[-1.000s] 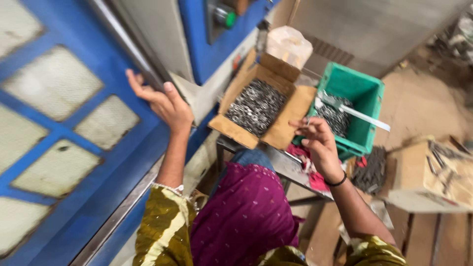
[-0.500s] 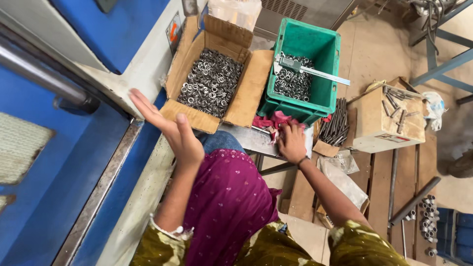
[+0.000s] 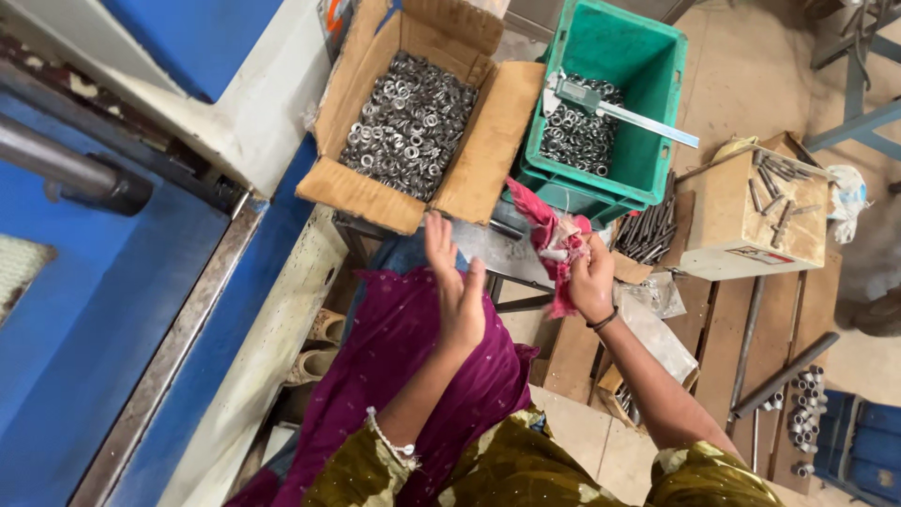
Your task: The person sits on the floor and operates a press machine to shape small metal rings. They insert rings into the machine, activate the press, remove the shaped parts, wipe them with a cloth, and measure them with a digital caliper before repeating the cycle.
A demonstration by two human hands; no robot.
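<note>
Two hands meet over the lap: the right hand (image 3: 591,277) clutches a red rag (image 3: 554,239), bunched as if for wiping, while the left hand (image 3: 457,282) is spread flat, empty, near the cardboard box (image 3: 488,141) of washers (image 3: 408,122).

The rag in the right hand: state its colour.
The rag gripped by the right hand is red with pinkish patches, as the head view shows.
</note>
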